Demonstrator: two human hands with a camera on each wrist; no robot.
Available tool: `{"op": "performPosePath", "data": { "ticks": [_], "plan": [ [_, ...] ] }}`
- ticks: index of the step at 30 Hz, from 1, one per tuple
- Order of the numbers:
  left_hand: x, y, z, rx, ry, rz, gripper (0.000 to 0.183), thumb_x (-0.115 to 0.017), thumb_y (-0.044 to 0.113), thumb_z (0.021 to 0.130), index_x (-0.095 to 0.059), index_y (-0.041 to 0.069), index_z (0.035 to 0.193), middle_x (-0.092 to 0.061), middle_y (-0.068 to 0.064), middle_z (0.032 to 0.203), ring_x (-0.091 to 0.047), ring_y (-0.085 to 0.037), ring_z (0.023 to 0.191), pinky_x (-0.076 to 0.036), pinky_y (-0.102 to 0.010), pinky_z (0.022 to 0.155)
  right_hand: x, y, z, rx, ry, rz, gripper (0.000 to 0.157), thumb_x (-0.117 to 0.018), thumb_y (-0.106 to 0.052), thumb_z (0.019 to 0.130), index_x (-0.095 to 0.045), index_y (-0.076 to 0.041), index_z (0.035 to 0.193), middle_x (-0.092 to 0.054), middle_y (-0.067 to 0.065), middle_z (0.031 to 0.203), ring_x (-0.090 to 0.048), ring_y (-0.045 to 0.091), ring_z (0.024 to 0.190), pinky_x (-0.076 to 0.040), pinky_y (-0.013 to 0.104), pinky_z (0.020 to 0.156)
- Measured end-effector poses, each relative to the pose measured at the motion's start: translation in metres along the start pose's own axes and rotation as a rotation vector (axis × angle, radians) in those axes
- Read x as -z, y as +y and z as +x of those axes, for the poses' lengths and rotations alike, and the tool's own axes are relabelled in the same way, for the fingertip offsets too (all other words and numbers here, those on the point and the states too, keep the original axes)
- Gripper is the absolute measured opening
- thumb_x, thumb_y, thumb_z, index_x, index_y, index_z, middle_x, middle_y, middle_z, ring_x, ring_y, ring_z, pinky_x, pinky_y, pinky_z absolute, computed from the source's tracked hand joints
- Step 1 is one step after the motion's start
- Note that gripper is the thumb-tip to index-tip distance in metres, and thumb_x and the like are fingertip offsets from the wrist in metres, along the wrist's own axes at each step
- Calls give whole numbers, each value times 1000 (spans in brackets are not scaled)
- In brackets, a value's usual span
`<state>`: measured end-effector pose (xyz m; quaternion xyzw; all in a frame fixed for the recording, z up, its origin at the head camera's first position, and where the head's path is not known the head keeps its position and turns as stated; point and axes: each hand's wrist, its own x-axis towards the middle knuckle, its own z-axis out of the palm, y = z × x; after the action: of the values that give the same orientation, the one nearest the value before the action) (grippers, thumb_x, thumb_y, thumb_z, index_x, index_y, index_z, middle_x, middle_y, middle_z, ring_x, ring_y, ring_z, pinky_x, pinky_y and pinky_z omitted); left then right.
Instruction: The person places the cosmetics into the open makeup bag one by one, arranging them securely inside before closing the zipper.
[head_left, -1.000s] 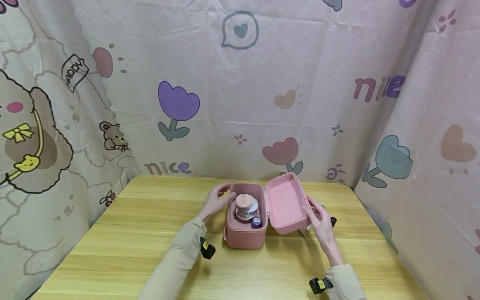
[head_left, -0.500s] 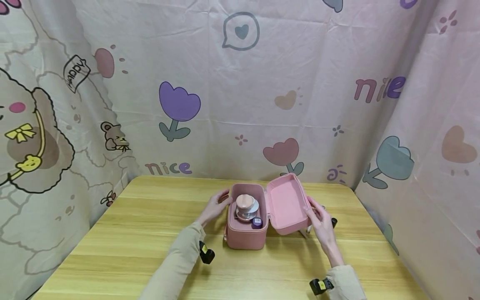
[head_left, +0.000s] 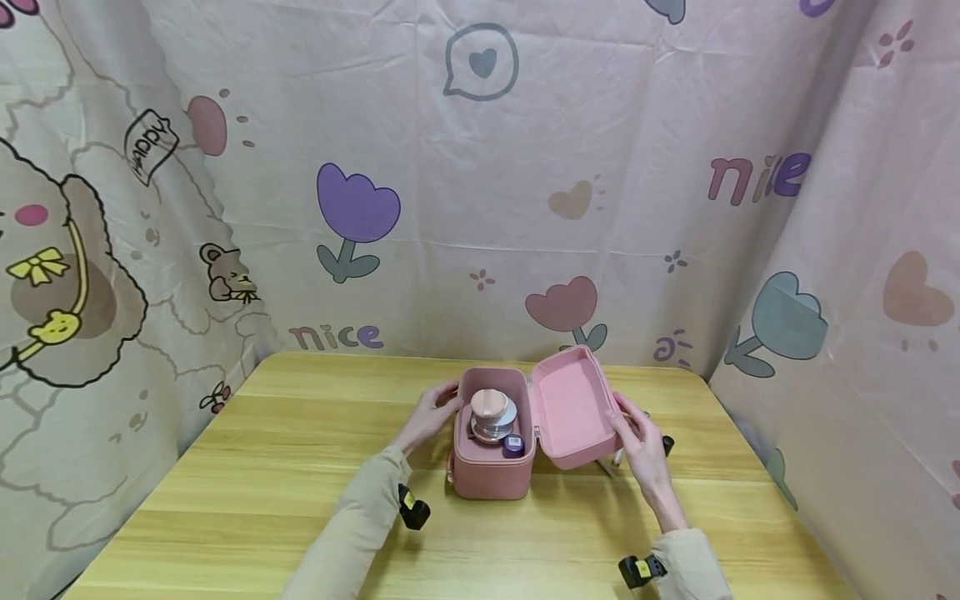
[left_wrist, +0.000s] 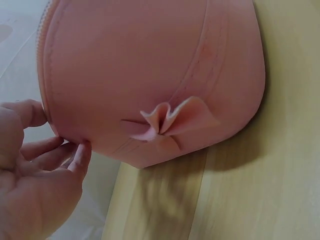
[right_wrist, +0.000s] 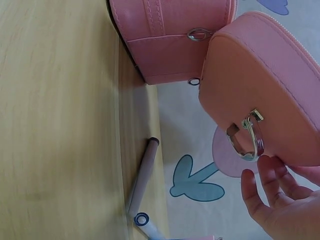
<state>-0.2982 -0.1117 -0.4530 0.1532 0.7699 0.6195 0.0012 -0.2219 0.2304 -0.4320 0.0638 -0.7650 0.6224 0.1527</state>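
A pink zippered makeup case (head_left: pixel 491 482) stands upright on the table, its lid (head_left: pixel 573 404) swung out to the right. Inside sit a stack of round cosmetic containers (head_left: pixel 491 406) and a small purple-capped jar (head_left: pixel 513 446). My left hand (head_left: pixel 427 417) grips the case at its far left corner; in the left wrist view, the fingers press its outer wall near the zipper edge, above a pink bow (left_wrist: pixel 162 127). My right hand (head_left: pixel 643 450) holds the lid's outer edge, thumb on the inner side. A metal ring handle (right_wrist: pixel 255 137) shows on the lid's outside.
Behind the lid, a slim brownish tube (right_wrist: pixel 145 175) and a white tube with a dark ring end (right_wrist: pixel 147 227) lie on the wooden table (head_left: pixel 300 483). A patterned curtain (head_left: pixel 465 183) hangs along the back and both sides.
My left hand has drawn back slightly from over the case's rim to its outer left side. The right hand, lid and contents have stayed in place.
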Motion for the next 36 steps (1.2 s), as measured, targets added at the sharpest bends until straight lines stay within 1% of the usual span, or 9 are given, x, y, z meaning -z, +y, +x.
{"op": "performPosePath", "data": {
  "ticks": [8, 11, 14, 16, 19, 24, 26, 30, 36],
  "plan": [
    [3, -3, -6, -41, 14, -41, 48, -50, -6, 104, -40, -22, 148, -45, -42, 151, -46, -56, 142, -47, -51, 116, -4, -1, 7, -48, 14, 4, 53, -53, -20, 111, -44, 5, 156, -50, 31, 155, -60, -16, 102, -48, 5, 92],
    [4, -4, -8, -44, 21, -48, 49, -51, -6, 103, -39, -22, 148, -44, -43, 151, -45, -57, 142, -47, -52, 116, -5, -1, 10, -54, 14, -4, 53, -52, -21, 111, -44, 5, 156, -50, 31, 155, -59, -13, 107, -46, 4, 94],
    [5, -5, -11, -30, 34, -42, 52, -53, -4, 103, -38, -21, 150, -43, -43, 153, -45, -57, 142, -45, -55, 117, -6, 0, 13, -60, 11, -16, 53, -50, -25, 112, -44, 5, 156, -48, 28, 158, -60, 5, 125, -41, 3, 98],
    [5, -5, -12, -13, 50, -34, 54, -55, -3, 103, -37, -20, 151, -42, -42, 153, -46, -57, 142, -44, -57, 117, -7, 1, 16, -70, 8, -21, 54, -49, -28, 113, -44, 3, 157, -47, 26, 159, -56, 21, 137, -39, 4, 101],
    [6, -4, -15, 0, 70, -24, 57, -57, 0, 102, -36, -20, 152, -42, -41, 154, -47, -56, 141, -44, -57, 117, -8, 1, 19, -87, 5, -19, 55, -47, -30, 113, -44, 2, 158, -45, 24, 162, -45, 35, 148, -37, 13, 111],
    [7, -4, -18, 11, 95, -26, 59, -59, 1, 101, -37, -19, 152, -45, -41, 152, -50, -55, 138, -49, -54, 114, -12, 2, 24, -91, 3, 4, 54, -47, -28, 113, -43, 3, 157, -42, 26, 163, -43, 39, 150, -30, 44, 127],
    [7, -5, -20, 16, 102, -34, 60, -60, 0, 100, -37, -17, 153, -46, -40, 152, -51, -55, 137, -50, -53, 113, -13, 2, 26, -88, -5, 22, 54, -46, -26, 113, -42, 5, 157, -41, 28, 163, -41, 41, 151, -27, 51, 129],
    [9, -6, -22, 13, 103, -30, 64, -62, 0, 99, -36, -15, 155, -46, -38, 154, -52, -53, 135, -50, -55, 112, -15, 2, 31, -89, -7, 33, 55, -45, -26, 114, -39, 7, 157, -37, 29, 165, -37, 43, 153, -23, 52, 130],
    [12, -4, -25, 17, 102, -15, 70, -64, 1, 98, -30, -17, 156, -37, -39, 159, -50, -54, 135, -48, -59, 113, -19, 3, 40, -98, 18, 22, 53, -45, -26, 114, -42, 6, 156, -40, 29, 163, -40, 43, 151, -26, 51, 129]
  ]
}}
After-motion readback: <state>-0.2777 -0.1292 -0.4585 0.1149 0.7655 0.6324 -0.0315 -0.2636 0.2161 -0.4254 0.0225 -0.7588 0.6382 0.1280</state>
